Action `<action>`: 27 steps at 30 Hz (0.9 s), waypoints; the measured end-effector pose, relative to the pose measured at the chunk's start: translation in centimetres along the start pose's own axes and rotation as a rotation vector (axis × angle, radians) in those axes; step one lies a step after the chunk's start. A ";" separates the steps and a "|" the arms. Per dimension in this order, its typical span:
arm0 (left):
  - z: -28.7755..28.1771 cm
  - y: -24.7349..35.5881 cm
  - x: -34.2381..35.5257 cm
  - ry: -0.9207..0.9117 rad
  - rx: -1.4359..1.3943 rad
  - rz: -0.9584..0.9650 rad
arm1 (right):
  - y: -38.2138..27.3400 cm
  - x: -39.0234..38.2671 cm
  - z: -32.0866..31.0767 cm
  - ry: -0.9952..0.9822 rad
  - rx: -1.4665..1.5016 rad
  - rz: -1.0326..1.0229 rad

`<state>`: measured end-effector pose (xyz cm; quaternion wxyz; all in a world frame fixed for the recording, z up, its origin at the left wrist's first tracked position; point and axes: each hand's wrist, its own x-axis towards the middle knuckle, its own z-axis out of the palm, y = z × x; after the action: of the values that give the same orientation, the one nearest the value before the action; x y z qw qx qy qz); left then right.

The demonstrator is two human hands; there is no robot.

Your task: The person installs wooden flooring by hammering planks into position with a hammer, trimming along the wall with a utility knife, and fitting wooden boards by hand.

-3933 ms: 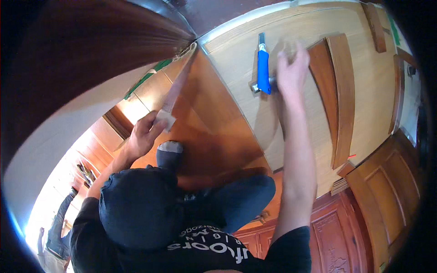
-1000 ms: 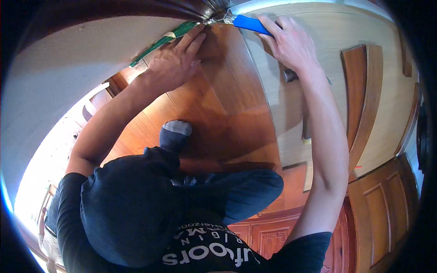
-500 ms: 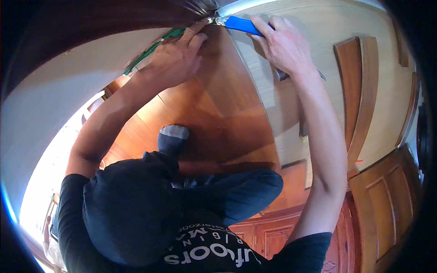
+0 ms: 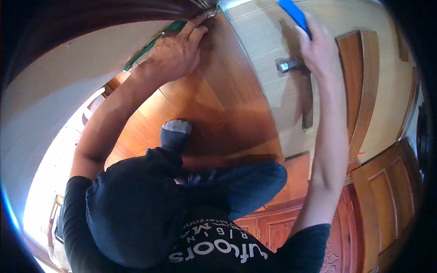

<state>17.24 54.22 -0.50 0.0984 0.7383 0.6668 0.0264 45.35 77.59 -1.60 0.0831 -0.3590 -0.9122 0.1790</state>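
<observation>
My left hand (image 4: pixel 177 52) rests at the far corner where the wall meets the floor, index finger stretched out. Its fingertip touches a small shiny piece (image 4: pixel 212 13) that is too small to name. Beneath that hand a green strip (image 4: pixel 148 49) runs along the wall's foot. Raised over the pale boards, my right hand (image 4: pixel 320 52) is closed round a blue utility knife (image 4: pixel 295 17); its front end lies outside the picture. Next to that hand a hammer (image 4: pixel 307 100) lies on the pale boards, its metal head partly covered by my fingers and wrist.
Brown wooden strips (image 4: pixel 369 86) lie on the pale boards (image 4: pixel 259 50) to the right. Reddish floor planks (image 4: pixel 214 91) stretch between my arms, with my socked foot (image 4: pixel 176 129) on them. Carved red-brown cabinet doors (image 4: pixel 280 223) and a panelled door (image 4: pixel 384 195) stand at the lower right.
My right hand has drawn the utility knife away from the corner to the right, tipping it more upright. The hammer shows more now. My left hand stays at the corner.
</observation>
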 end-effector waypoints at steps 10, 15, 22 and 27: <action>-0.3 2.0 -2.8 0.073 -0.142 0.056 | -2.3 -4.4 -0.2 0.277 -0.351 0.062; -0.7 2.1 -7.1 -0.057 -0.286 -0.077 | -16.0 0.7 5.3 -0.022 0.434 0.462; -1.3 0.9 -8.7 -0.181 -0.272 -0.130 | -19.8 4.7 9.7 0.021 0.441 0.670; -1.9 -0.1 -9.1 -0.112 -0.218 -0.184 | -21.5 3.2 11.1 0.027 0.385 0.602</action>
<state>15.78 45.46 2.16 0.2171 0.6593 0.7182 0.0485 26.42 62.23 -3.46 0.1049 -0.5917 -0.7141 0.3591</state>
